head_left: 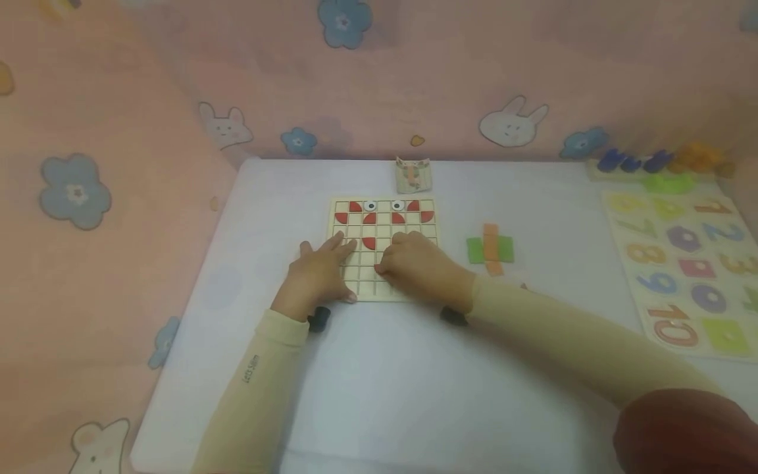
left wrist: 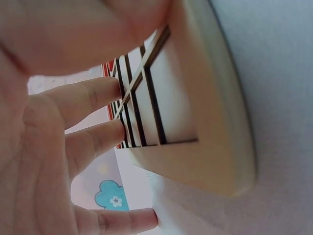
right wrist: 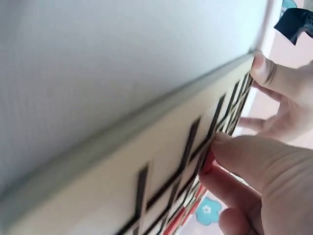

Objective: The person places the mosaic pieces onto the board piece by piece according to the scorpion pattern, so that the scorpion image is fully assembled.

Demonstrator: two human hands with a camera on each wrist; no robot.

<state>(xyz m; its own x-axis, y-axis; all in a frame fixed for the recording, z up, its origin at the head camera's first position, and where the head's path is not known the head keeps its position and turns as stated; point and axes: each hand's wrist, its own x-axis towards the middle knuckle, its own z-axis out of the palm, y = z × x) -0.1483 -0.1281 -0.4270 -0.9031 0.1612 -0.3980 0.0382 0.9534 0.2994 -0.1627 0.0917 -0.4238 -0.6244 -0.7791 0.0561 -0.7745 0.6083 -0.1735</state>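
Note:
A square wooden grid board point(head_left: 367, 291) lies on the white table. Its upper rows hold several red quarter-circle pieces point(head_left: 341, 217) and two eye pieces point(head_left: 370, 206); another red quarter-circle point(head_left: 369, 243) sits near the middle. My right hand point(head_left: 423, 266) pinches a red quarter-circle piece point(right wrist: 209, 160) between thumb and forefinger, against a lower middle cell of the grid. Spread over the board's left edge, my left hand point(head_left: 316, 273) rests with straight fingers, its thumb at the near-left corner. My right hand and forearm hide the board's lower right cells.
Green point(head_left: 476, 251) and orange point(head_left: 491, 243) pieces form a cross right of the board. Behind the board is a small patterned card point(head_left: 413, 176). A number puzzle board point(head_left: 645, 303) lies at the right, with blue and orange toys point(head_left: 699, 158) behind it. A patterned pink wall borders the table.

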